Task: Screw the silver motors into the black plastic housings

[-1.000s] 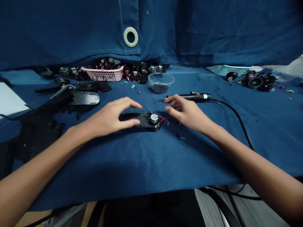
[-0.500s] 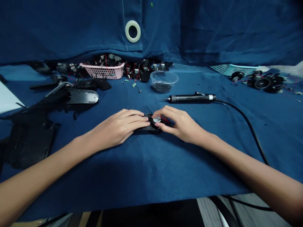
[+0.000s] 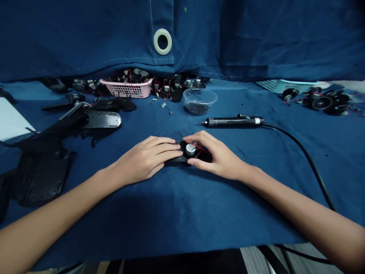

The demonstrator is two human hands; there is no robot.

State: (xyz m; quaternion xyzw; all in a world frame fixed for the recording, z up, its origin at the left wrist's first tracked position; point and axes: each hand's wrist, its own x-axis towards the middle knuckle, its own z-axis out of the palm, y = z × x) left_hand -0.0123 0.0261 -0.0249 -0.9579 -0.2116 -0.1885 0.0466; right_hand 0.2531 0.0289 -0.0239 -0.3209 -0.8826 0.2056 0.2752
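black housing [image 3: 183, 158]: partly under flat left hand [image 3: 145, 158] | silver cylinder [image 3: 191, 149]: within arched right hand [image 3: 219, 155] | hands' grip: unclear

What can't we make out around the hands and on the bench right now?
- Head view: left end of the black housing, covered by the left hand.
- Head view: far ends of the red wires, lost under the right hand.
- Head view: individual dark bits in the clear bowl, too small.
- Head view: rest of the white sheet, cut off by the left edge.
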